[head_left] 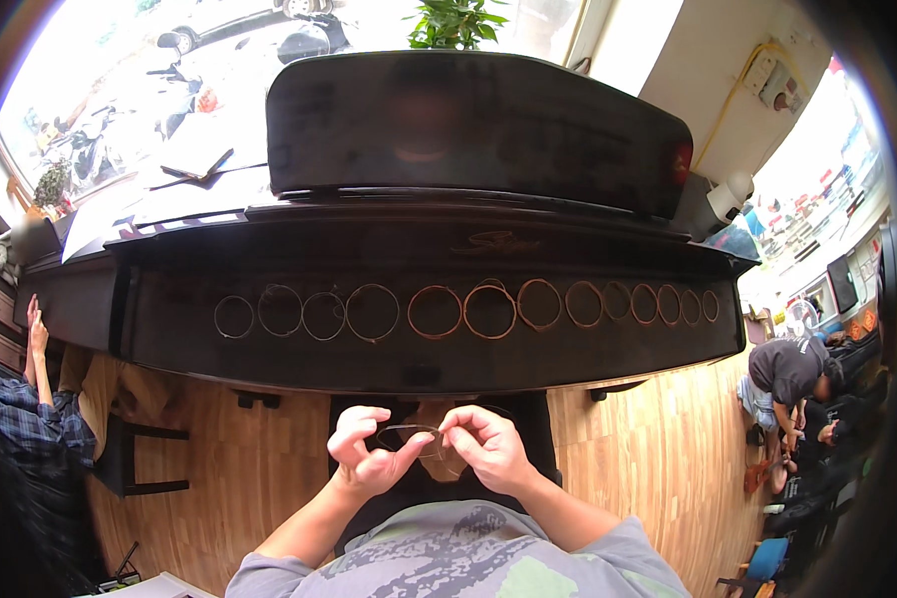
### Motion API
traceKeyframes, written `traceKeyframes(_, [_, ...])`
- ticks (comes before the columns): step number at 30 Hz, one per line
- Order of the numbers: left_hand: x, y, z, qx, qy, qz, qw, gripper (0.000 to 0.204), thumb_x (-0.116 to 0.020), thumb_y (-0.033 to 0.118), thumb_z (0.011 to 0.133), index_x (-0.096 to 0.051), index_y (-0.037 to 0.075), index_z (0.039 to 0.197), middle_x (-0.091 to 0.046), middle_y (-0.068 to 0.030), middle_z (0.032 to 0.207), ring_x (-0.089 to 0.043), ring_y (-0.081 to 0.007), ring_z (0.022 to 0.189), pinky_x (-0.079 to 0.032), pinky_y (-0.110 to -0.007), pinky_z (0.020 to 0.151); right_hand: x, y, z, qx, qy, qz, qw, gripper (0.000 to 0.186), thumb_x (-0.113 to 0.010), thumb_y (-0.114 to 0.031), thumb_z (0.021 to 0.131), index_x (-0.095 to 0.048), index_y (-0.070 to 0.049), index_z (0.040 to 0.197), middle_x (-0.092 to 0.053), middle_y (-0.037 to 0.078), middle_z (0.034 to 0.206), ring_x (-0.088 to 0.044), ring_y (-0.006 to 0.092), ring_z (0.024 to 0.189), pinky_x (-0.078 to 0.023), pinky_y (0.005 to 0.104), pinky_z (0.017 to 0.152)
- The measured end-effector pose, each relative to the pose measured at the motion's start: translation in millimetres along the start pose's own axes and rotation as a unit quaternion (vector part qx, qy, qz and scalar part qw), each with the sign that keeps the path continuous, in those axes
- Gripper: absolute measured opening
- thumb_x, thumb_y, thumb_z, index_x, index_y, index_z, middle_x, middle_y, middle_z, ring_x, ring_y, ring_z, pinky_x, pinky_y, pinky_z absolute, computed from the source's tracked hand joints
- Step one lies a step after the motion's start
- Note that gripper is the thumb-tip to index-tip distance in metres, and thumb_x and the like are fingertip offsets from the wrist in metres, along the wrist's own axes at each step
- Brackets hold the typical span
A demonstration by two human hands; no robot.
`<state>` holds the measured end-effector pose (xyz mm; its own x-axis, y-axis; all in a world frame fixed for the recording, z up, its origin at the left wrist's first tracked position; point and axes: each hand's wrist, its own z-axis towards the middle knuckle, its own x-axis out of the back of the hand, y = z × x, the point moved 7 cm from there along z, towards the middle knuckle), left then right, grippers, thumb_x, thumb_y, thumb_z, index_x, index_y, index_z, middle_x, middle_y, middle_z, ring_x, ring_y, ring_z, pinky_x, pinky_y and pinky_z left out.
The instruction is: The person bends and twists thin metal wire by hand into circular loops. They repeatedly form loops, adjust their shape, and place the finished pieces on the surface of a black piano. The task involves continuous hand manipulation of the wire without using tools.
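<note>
Above my lap, a thin coiled wire string [392, 429] is stretched between my hands. My left hand [365, 453] holds the loop with curled fingers and thumb. My right hand [490, 450] pinches the wire on the loop's right side, and a loose end seems to trail below it. Ahead, a row of similar coils lies on the black piano lid: silvery loops [372, 340] toward the left, copper-coloured ones [460, 335] in the middle, and smaller rings [644, 324] at the right.
A raised black panel [478, 130] stands behind the row. Papers [184, 199] and a dark phone-like object [197, 165] lie at the back left. A seated person [32, 409] is at the left beside a black chair [135, 458]. Another person [789, 374] bends over at the right.
</note>
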<state>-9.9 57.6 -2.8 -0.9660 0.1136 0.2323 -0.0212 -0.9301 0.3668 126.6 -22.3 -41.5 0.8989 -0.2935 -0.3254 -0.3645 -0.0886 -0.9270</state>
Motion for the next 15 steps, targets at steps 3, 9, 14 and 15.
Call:
traceKeyframes(3, [-3.0, 8.7, 11.7, -0.048, -0.032, 0.012, 0.998, 0.05, -0.083, 0.021, 0.067, -0.061, 0.026, 0.111, -0.045, -0.0045, 0.103, -0.052, -0.0205, 0.088, -0.046, -0.034, 0.074, 8.9, -3.3, -2.3, 0.037, 0.034, -0.021, 0.999, 0.011, -0.053, -0.006, 0.094, -0.059, 0.0, 0.101, -0.059, 0.001, 0.088, -0.055, 0.0059, 0.081, -0.045, 0.0205, 0.075])
traceKeyframes(9, [-18.5, 23.1, 28.2, -0.071, -0.07, 0.02, 0.995, 0.024, -0.076, 0.013, 0.063, -0.071, 0.02, 0.085, -0.056, 0.0038, 0.089, -0.054, -0.0165, 0.084, -0.044, -0.032, 0.073, 22.9, -20.5, -16.8, 0.056, 0.053, -0.042, 0.996, 0.011, -0.053, -0.004, 0.093, -0.059, 0.0, 0.101, -0.06, 0.001, 0.087, -0.055, 0.0059, 0.079, -0.046, 0.0202, 0.074])
traceKeyframes(14, [-31.1, 33.7, 38.1, -0.11, -0.109, -0.016, 0.988, 0.023, -0.073, 0.015, 0.066, -0.071, 0.017, 0.089, -0.065, 0.0042, 0.087, -0.059, -0.0142, 0.079, -0.044, -0.031, 0.073, 36.4, -26.3, -24.9, 0.093, 0.061, -0.073, 0.991, 0.015, -0.051, -0.006, 0.095, -0.059, -0.001, 0.106, -0.057, -0.002, 0.082, -0.048, 0.001, 0.068, -0.039, 0.0162, 0.059])
traceKeyframes(15, [-35.1, 35.0, 38.7, -0.107, -0.121, -0.018, 0.987, 0.023, -0.073, 0.015, 0.066, -0.071, 0.017, 0.089, -0.065, 0.004, 0.088, -0.059, -0.0143, 0.079, -0.044, -0.031, 0.072, 38.3, -25.0, -26.4, 0.089, 0.06, -0.064, 0.992, 0.016, -0.051, -0.005, 0.095, -0.059, 0.0, 0.107, -0.057, -0.002, 0.082, -0.047, 0.0008, 0.067, -0.039, 0.0162, 0.059])
